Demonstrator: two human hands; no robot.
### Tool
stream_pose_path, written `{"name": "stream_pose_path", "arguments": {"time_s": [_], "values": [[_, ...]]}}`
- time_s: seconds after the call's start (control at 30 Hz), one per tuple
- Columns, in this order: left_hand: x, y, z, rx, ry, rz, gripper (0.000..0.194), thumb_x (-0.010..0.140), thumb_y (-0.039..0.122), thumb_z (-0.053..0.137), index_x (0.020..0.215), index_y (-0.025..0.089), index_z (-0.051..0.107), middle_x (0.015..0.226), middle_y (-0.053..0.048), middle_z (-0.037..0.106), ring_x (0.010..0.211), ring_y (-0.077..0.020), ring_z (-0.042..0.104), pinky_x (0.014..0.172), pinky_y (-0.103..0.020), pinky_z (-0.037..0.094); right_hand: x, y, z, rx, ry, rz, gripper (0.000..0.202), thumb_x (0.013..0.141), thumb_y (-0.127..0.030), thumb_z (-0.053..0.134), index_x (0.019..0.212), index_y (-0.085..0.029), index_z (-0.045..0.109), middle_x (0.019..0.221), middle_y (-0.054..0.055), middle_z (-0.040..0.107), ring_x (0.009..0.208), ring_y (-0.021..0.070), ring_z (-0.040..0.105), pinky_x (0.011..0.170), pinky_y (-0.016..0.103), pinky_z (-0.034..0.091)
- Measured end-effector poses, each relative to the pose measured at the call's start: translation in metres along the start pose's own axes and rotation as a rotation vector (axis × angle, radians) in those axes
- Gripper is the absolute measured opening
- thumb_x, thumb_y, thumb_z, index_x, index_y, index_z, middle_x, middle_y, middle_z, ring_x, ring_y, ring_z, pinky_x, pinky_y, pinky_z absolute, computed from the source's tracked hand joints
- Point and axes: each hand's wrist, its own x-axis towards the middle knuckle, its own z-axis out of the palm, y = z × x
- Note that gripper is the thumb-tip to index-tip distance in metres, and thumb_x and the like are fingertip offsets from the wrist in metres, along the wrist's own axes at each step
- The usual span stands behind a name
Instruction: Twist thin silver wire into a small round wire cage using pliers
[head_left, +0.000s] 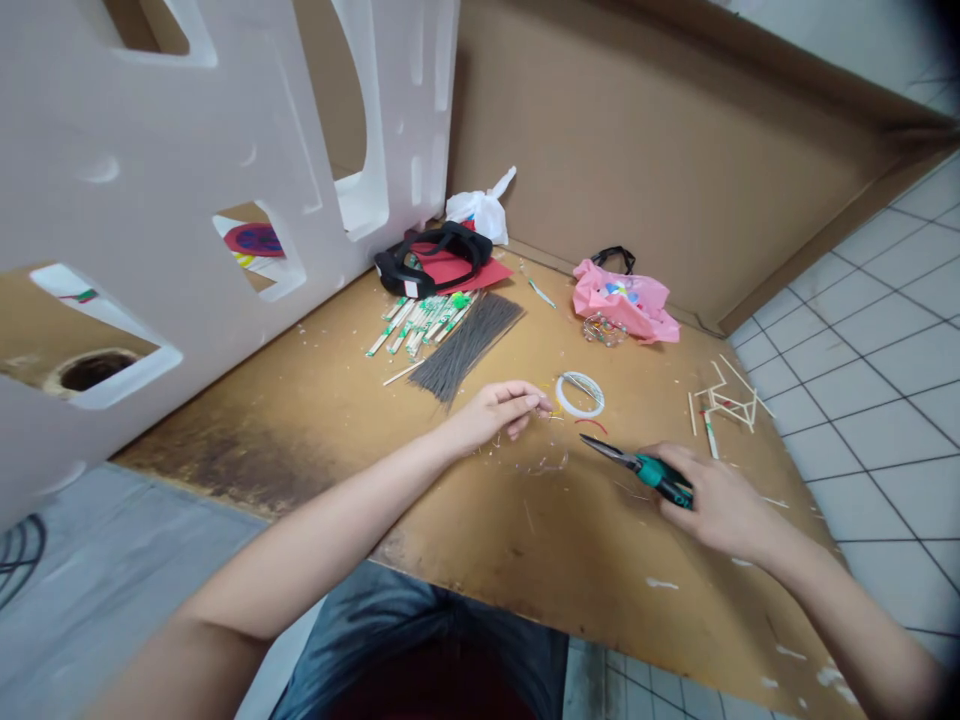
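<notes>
My right hand (709,495) is closed around the teal and black handles of needle-nose pliers (637,467). The jaws point left over the table, close to a short red piece of wire (592,425). With thumb and fingertips pressed together, my left hand (514,408) hovers above the table's middle. Whatever thin thing it pinches is too small to make out; fine yellowish strands show by the fingertips. A white ring-shaped roll (580,396) lies just beyond, with thin pieces across it. Fine clear loops and scraps (551,462) are scattered below my left hand.
Behind my left hand lie a bundle of dark thin rods (469,345), several wrapped chopsticks (424,322) and a black strap headset (442,258). A pink bag (626,300) stands at the back. A stick frame (731,405) sits right. A white plastic panel (247,130) rises left.
</notes>
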Motion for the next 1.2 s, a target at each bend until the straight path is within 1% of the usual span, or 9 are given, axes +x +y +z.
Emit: {"name": "stream_pose_path", "arguments": {"time_s": [0.07, 0.13, 0.23, 0.4, 0.63, 0.73, 0.83, 1.0, 1.2], "values": [[-0.001, 0.002, -0.001, -0.11, -0.07, -0.045, 0.025, 0.075, 0.035, 0.063, 0.082, 0.011, 0.065, 0.074, -0.003, 0.062, 0.044, -0.0029, 0.038, 0.043, -0.02, 0.031, 0.0, -0.001, 0.003, -0.01, 0.004, 0.044, 0.031, 0.071, -0.022, 0.048, 0.101, -0.022, 0.056, 0.093, 0.005, 0.067, 0.073, 0.021, 0.062, 0.064, 0.031, 0.044], [-0.001, 0.003, -0.002, -0.193, -0.137, -0.092, 0.023, 0.074, 0.033, 0.064, 0.081, 0.011, 0.065, 0.072, -0.002, 0.06, 0.043, -0.0027, 0.037, 0.043, -0.02, 0.031, 0.001, -0.004, 0.007, 0.025, -0.018, 0.069, 0.033, 0.071, -0.022, 0.047, 0.103, -0.023, 0.055, 0.093, 0.004, 0.067, 0.071, 0.0206, 0.063, 0.063, 0.03, 0.045], [-0.001, 0.002, -0.003, -0.248, -0.179, -0.127, 0.021, 0.074, 0.03, 0.064, 0.081, 0.01, 0.065, 0.073, -0.003, 0.06, 0.042, -0.0024, 0.037, 0.042, -0.021, 0.031, 0.002, -0.014, 0.008, 0.113, -0.038, 0.047, 0.036, 0.07, -0.021, 0.048, 0.105, -0.024, 0.055, 0.094, 0.004, 0.067, 0.072, 0.0203, 0.063, 0.063, 0.029, 0.045], [-0.001, 0.0, -0.004, -0.292, -0.181, -0.134, 0.02, 0.074, 0.03, 0.065, 0.081, 0.011, 0.065, 0.074, -0.003, 0.061, 0.042, -0.0023, 0.037, 0.042, -0.02, 0.031, 0.003, -0.032, 0.001, 0.195, -0.072, 0.052, 0.037, 0.069, -0.022, 0.048, 0.104, -0.024, 0.057, 0.08, 0.002, 0.066, 0.061, 0.0176, 0.058, 0.055, 0.027, 0.04], [-0.003, 0.002, -0.003, -0.276, -0.225, -0.17, 0.022, 0.074, 0.031, 0.065, 0.082, 0.01, 0.066, 0.077, -0.004, 0.062, 0.042, -0.0022, 0.038, 0.042, -0.02, 0.031, 0.005, -0.042, -0.001, 0.28, -0.107, 0.017, 0.031, 0.069, -0.018, 0.047, 0.097, -0.022, 0.058, 0.072, 0.0, 0.061, 0.06, 0.0147, 0.053, 0.058, 0.025, 0.041], [-0.003, 0.002, -0.002, -0.257, -0.215, -0.169, 0.024, 0.072, 0.033, 0.067, 0.081, 0.01, 0.066, 0.077, -0.004, 0.063, 0.042, -0.0023, 0.038, 0.042, -0.02, 0.03, 0.005, -0.044, 0.001, 0.299, -0.116, 0.008, 0.028, 0.069, -0.018, 0.047, 0.095, -0.022, 0.058, 0.069, -0.001, 0.06, 0.058, 0.0142, 0.052, 0.056, 0.025, 0.04], [-0.003, 0.002, -0.002, -0.244, -0.208, -0.163, 0.024, 0.071, 0.034, 0.067, 0.081, 0.011, 0.066, 0.076, -0.004, 0.063, 0.043, -0.0025, 0.038, 0.042, -0.02, 0.031, 0.005, -0.045, 0.003, 0.31, -0.123, 0.012, 0.027, 0.07, -0.019, 0.046, 0.094, -0.023, 0.058, 0.069, 0.0, 0.059, 0.058, 0.0146, 0.052, 0.055, 0.025, 0.041], [-0.003, 0.001, -0.002, -0.245, -0.228, -0.169, 0.023, 0.073, 0.033, 0.065, 0.081, 0.012, 0.066, 0.076, -0.005, 0.063, 0.043, -0.0025, 0.037, 0.041, -0.02, 0.031, 0.004, -0.048, 0.003, 0.318, -0.131, 0.007, 0.027, 0.069, -0.018, 0.045, 0.093, -0.022, 0.058, 0.073, 0.0, 0.061, 0.063, 0.0154, 0.055, 0.059, 0.025, 0.042], [-0.003, 0.002, -0.002, -0.245, -0.217, -0.169, 0.021, 0.073, 0.031, 0.065, 0.08, 0.011, 0.066, 0.075, -0.004, 0.063, 0.042, -0.0026, 0.038, 0.041, -0.021, 0.03, 0.003, -0.049, 0.006, 0.3, -0.137, 0.026, 0.026, 0.07, -0.018, 0.045, 0.093, -0.022, 0.057, 0.069, -0.001, 0.058, 0.059, 0.0143, 0.051, 0.058, 0.025, 0.04]]}}
